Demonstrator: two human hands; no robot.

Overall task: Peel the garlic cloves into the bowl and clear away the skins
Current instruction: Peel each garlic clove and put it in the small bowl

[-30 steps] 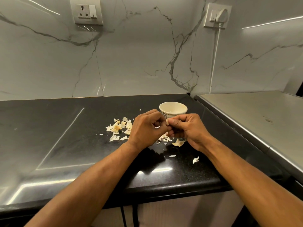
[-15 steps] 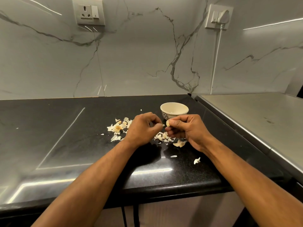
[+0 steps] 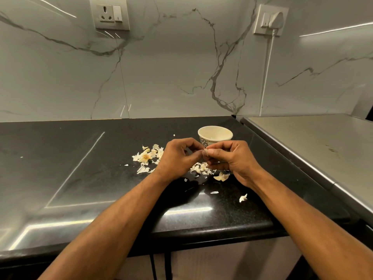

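Black counter (image 3: 60, 168) against a marble wall; clove being peeled just in front of the bowl (image 3: 215, 135).

The right hand (image 3: 232, 160) pinches a garlic clove (image 3: 205, 152) between thumb and curled fingers, likely to steady it. The left hand (image 3: 178, 156) meets it with fingertips closed on the clove's end, probably picking at skin. Held above the counter, beside the bowl, so the drop is short. Loose skins (image 3: 146, 157) lie scattered left of and beneath the hands, not yet cleared. Bowl contents hard to tell.
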